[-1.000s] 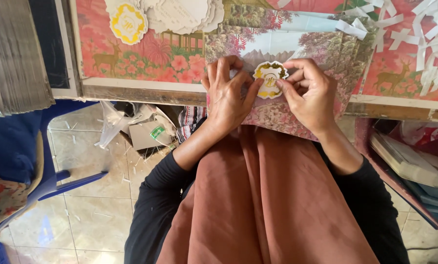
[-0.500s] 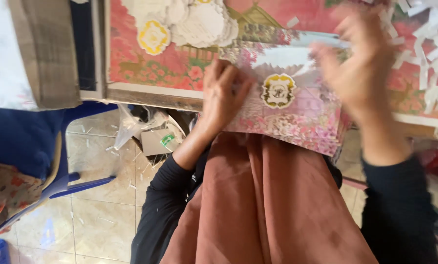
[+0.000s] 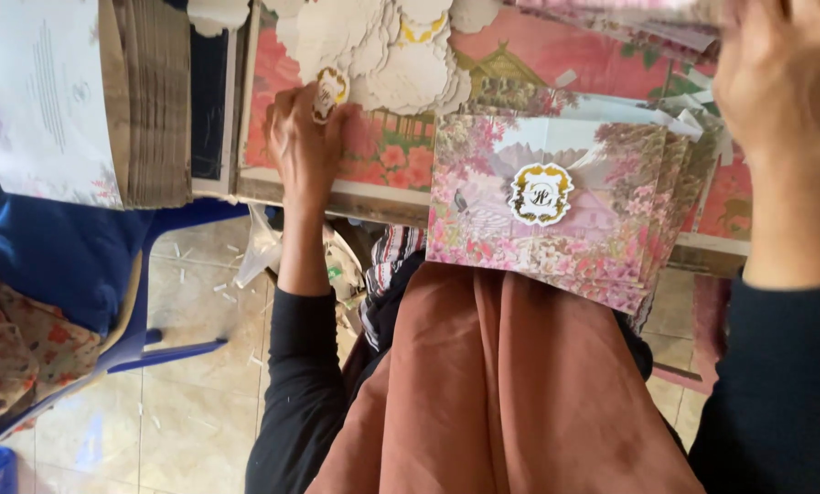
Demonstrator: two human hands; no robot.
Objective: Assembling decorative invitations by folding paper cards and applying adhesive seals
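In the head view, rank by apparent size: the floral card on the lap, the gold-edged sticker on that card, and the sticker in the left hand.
1. Floral card, by far the largest.
2. Gold-edged sticker on the card.
3. Sticker pinched in the left hand; it looks smallest, but fingers partly hide it, so ranks 2 and 3 are unsure.

The right hand point(image 3: 780, 82) is running off the top edge, its fingertips cut away. The left hand point(image 3: 305, 137) is covering part of a small sticker point(image 3: 327, 94). The white sticker pile point(image 3: 382, 46) is getting cropped at the far edge.
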